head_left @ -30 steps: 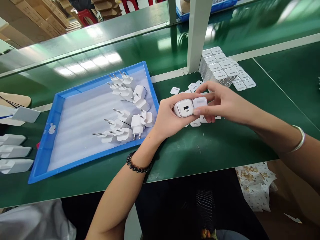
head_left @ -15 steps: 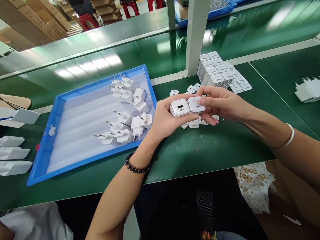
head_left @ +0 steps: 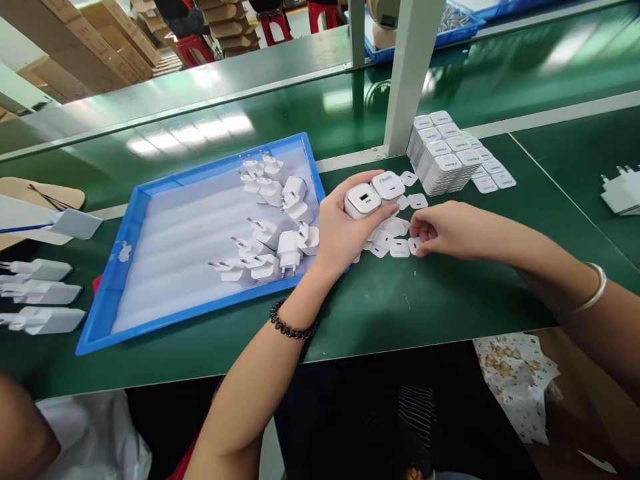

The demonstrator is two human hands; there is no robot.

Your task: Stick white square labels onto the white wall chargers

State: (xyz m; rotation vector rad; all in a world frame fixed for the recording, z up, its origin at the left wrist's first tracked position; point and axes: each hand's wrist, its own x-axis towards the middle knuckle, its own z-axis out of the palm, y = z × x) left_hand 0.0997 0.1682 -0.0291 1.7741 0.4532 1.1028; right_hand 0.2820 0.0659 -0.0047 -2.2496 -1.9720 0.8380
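Note:
My left hand [head_left: 345, 217] is closed around two white USB chargers [head_left: 362, 200], held side by side with their port faces up. One face shows a larger USB slot and a small one; the other charger [head_left: 389, 186] has a plate with grey lettering and a small slot. On the green bench my right hand [head_left: 434, 230] pinches the edge of a small white face plate [head_left: 414, 245], its fingertips partly hidden. More loose face plates [head_left: 399, 248] lie scattered beneath and beside my left hand.
A blue tray [head_left: 127, 220] to the left holds several white plug chargers [head_left: 289, 250]. Stacked lettered plates [head_left: 445, 160] stand by a pale metal post [head_left: 403, 87]. More chargers [head_left: 47, 292] lie at the far left, and another group [head_left: 623, 190] at the far right.
My right hand has left the charger and moved down and right to the loose plates. That charger's face now shows its lettering uncovered. The view has shifted slightly.

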